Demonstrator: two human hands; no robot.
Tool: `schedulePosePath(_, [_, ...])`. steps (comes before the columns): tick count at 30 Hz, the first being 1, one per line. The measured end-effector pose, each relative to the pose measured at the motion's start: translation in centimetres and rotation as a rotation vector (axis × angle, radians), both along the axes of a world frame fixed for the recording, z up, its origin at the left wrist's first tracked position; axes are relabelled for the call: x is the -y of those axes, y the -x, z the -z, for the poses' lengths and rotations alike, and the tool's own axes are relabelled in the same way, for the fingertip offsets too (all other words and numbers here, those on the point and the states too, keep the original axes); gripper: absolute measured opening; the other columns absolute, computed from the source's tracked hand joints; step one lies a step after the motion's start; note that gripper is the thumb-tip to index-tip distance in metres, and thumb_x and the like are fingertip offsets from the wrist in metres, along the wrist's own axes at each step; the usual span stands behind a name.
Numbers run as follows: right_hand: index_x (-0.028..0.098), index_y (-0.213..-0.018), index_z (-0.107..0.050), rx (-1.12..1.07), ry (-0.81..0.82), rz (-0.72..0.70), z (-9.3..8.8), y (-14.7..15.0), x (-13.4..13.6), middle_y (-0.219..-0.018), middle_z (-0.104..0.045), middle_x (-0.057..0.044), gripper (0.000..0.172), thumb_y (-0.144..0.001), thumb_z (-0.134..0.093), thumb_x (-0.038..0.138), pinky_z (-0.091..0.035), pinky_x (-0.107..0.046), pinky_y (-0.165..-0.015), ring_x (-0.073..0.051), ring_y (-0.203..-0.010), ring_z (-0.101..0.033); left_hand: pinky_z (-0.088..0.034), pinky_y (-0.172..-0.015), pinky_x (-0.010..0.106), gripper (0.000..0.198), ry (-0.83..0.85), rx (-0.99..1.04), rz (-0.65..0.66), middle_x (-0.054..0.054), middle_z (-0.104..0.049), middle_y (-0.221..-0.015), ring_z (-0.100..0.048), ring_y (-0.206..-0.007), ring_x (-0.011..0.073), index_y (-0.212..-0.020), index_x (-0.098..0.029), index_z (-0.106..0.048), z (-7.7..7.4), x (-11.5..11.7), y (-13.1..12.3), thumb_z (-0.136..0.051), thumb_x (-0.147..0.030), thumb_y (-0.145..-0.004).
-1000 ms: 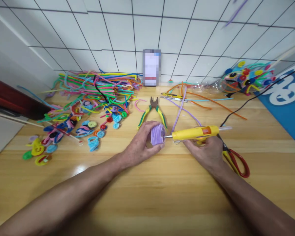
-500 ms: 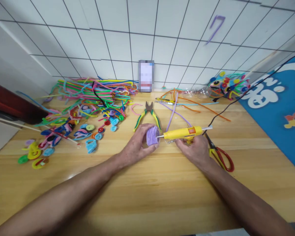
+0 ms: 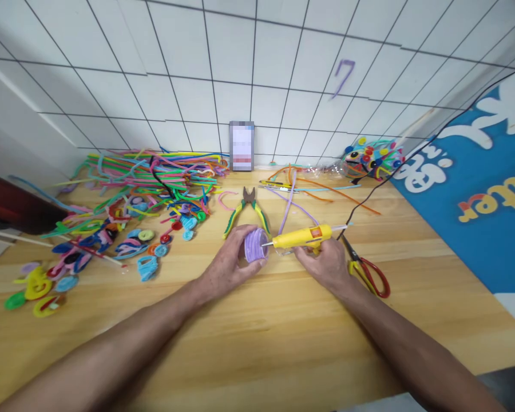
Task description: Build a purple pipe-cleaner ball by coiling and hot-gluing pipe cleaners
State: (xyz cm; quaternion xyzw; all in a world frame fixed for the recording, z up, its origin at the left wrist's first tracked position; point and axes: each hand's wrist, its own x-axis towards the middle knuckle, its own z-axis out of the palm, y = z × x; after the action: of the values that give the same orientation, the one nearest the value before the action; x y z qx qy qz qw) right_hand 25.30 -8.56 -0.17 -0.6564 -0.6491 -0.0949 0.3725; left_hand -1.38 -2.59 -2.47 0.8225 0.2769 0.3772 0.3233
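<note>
A: What is hard to make out?
B: Underside of the purple coil [image 3: 254,247], covered by the left hand [image 3: 229,266]. Handle of the glue gun [image 3: 302,236], mostly behind the right hand [image 3: 328,263]. Phone [image 3: 242,146] screen pixelated. Dark red object [image 3: 19,203] cut off by the left edge; cannot say what it is. Scissors [image 3: 355,258] partly in view, blade tips lost near the right wrist.
A: And the hands?
B: Apart from each other. Left: thumb below, fingers above and behind, clamped on the purple coil, which sits over the middle of the surface [image 3: 249,343]. Right: wrapped round the glue gun. Metal nozzle points left, at the coil's open end; whether it touches, cannot tell.
A: Pose?
B: Both forearms enter from the lower corners and angle inward, nearly meeting at the work. Left wrist fairly straight, palm turned toward the coil. Right knuckles face outward; gun close to level, back end slightly higher.
A: Nearby?
B: Pliers [image 3: 249,196] just beyond the left hand, handles spread. Fuzzy sticks [image 3: 154,171] heaped at far left. Scissors just right of the right hand.
</note>
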Motion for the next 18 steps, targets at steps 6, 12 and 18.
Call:
schedulePosePath(6, [0.028,-0.066,-0.058,-0.013,0.059,-0.016,0.07,-0.14,0.13,-0.058,-0.067,-0.005,0.026,-0.083,-0.067,0.046,-0.055,-0.036,-0.058,-0.023,-0.054,-0.066,-0.054,-0.123,0.055,0.07,0.01,-0.001,0.019,0.016,-0.059,-0.152,-0.062,-0.142,0.0325,-0.158,-0.025,-0.041,-0.1,0.13,0.05,-0.076,-0.04,-0.1])
schedulePosePath(12, [0.029,-0.06,-0.052,-0.014,0.089,-0.001,0.17,-0.19,0.15,-0.056,-0.064,-0.005,0.029,-0.081,-0.068,0.043,-0.056,-0.036,-0.062,-0.026,-0.062,-0.071,-0.055,-0.123,0.052,0.068,0.013,-0.014,0.049,0.017,-0.058,-0.152,-0.062,-0.141,0.0313,-0.158,-0.023,-0.04,-0.18,0.1,0.11,-0.074,-0.039,-0.102])
schedulePosePath(18, [0.029,-0.058,-0.05,-0.035,0.122,0.013,-0.01,-0.28,0.03,-0.057,-0.065,-0.006,0.033,-0.081,-0.066,0.047,-0.056,-0.035,-0.063,-0.026,-0.061,-0.071,-0.054,-0.123,0.053,0.067,0.017,-0.006,0.042,0.016,-0.059,-0.151,-0.062,-0.141,0.0321,-0.157,-0.023,-0.042,-0.29,0.07,0.14,-0.075,-0.038,-0.1])
